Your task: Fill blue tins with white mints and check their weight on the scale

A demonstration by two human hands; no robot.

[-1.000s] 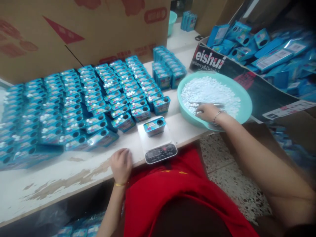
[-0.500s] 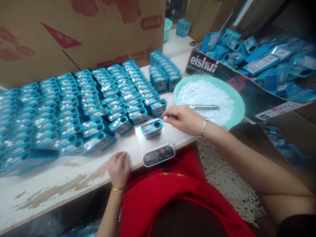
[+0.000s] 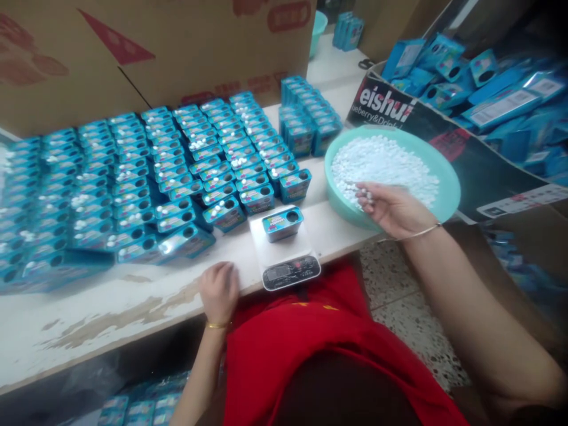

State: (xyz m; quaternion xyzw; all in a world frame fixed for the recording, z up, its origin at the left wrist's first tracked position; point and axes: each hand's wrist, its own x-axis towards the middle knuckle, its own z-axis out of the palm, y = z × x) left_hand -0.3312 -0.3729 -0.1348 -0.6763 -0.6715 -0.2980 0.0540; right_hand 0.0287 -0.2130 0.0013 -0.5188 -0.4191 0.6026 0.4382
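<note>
My right hand (image 3: 390, 207) is over the near side of a mint-green bowl (image 3: 448, 207), its fingers bunched around several small white pellets (image 3: 364, 194). More white pellets (image 3: 381, 160) fill the bowl. My left hand (image 3: 219, 290) rests at the table's front edge, fingers curled in, with nothing visible in it. Between the hands a small blue box (image 3: 283, 225) with a round dark hole in its top stands on a digital scale (image 3: 290, 272). The scale's reading cannot be made out.
Rows of blue boxes (image 3: 168, 160) cover the left of the table, many with white pellets on top. Behind them stands a large cardboard carton (image 3: 186, 47). Blue boxes (image 3: 501, 106) heap up in a black printed carton (image 3: 399, 112) at right. More stacked boxes (image 3: 306, 118) stand behind the bowl.
My right hand has moved right, from beside the box on the scale to the bowl, and now holds several pellets. The left hand stays at the table edge. The view has shifted slightly.
</note>
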